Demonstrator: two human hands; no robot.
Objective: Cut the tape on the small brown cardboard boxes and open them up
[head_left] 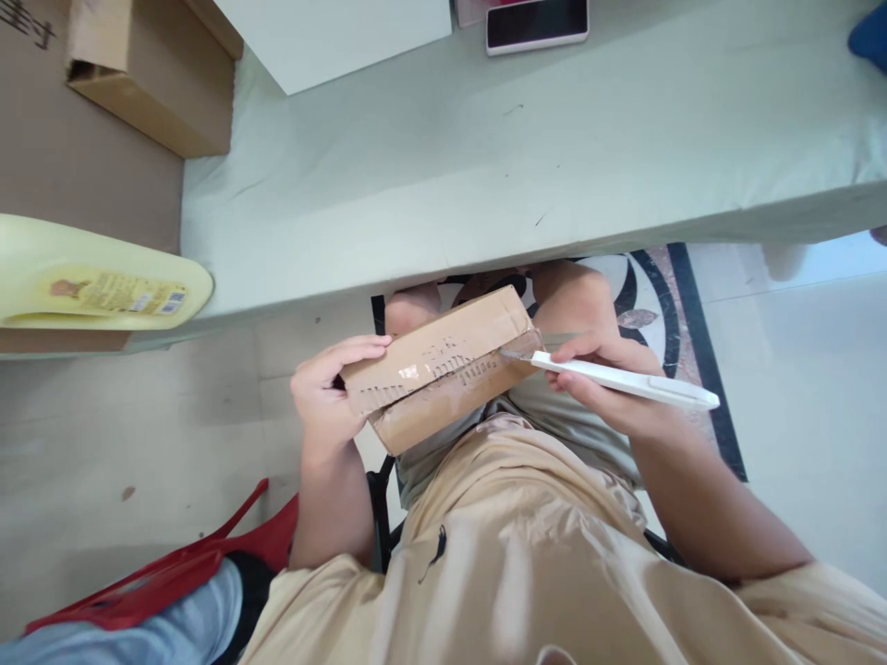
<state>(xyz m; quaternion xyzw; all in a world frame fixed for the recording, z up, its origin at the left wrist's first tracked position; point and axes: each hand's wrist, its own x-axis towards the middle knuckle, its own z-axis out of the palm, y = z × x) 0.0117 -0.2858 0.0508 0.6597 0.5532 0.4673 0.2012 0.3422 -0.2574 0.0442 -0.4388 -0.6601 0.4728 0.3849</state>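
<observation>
A small brown cardboard box (443, 346) is tilted above my lap, its taped seam facing up. Along that seam, the tape has rows of dark marks and a narrow gap shows between the flaps. My left hand (333, 388) is closed around the box's left end, thumb and fingers on its edges. In my right hand (602, 369) is a white utility knife (624, 380), gripped between thumb and fingers. The knife's blade lies at the seam near the box's right end. Part of my right fingers is hidden behind the knife handle.
Beyond my knees stands a table with a pale green cloth (430, 175). On it are a phone (537, 25), a white panel-like object (339, 37), an open cardboard box (152, 78) and a yellow bottle (103, 277). A red chair (180, 554) is at lower left.
</observation>
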